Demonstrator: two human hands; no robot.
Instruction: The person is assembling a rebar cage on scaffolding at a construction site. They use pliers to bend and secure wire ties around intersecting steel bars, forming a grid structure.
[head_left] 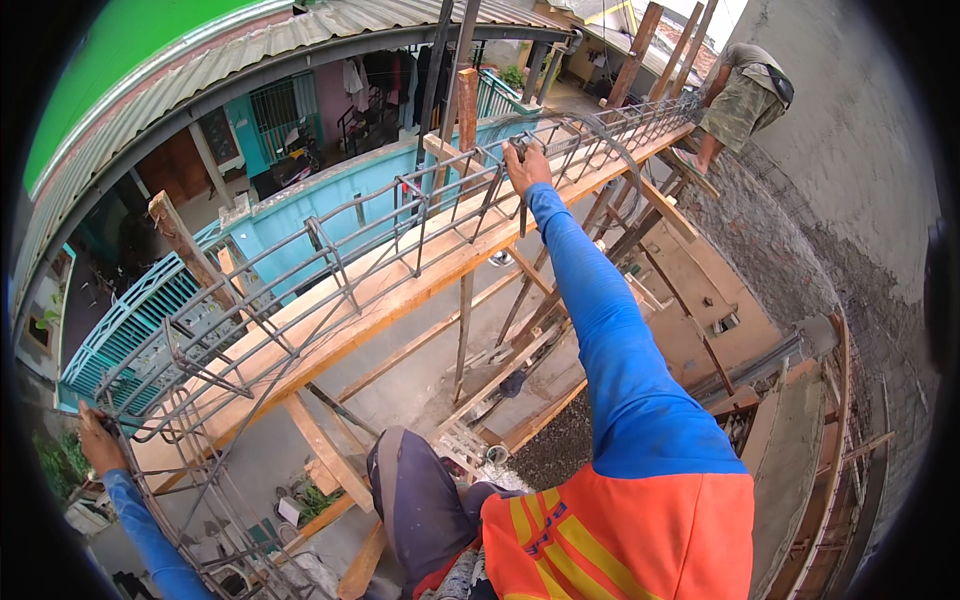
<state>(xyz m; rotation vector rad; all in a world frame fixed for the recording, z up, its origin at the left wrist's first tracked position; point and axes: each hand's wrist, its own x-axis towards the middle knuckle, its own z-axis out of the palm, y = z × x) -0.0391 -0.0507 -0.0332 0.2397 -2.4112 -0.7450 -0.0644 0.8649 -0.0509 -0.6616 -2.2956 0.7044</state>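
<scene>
A long rebar cage (340, 235) of steel bars and stirrups lies along a wooden plank (350, 315), running from the lower left to the upper right. My right hand (527, 168), its arm stretched far forward, is closed on the top of the cage near its middle. A dark piece shows by its fingers and below the palm, too small to make out. At the cage's left end, my left hand (100, 442) grips the bar ends, its fingers partly hidden. Thin loose bars (215, 470) hang below that end.
A co-worker (752, 85) bends over the plank's far end. Timber props (330, 450) hold the plank high above the ground. Beyond are a turquoise wall (310, 245), a turquoise gate (140, 320) and a corrugated roof (200, 85). Rough concrete (790, 215) rises at right.
</scene>
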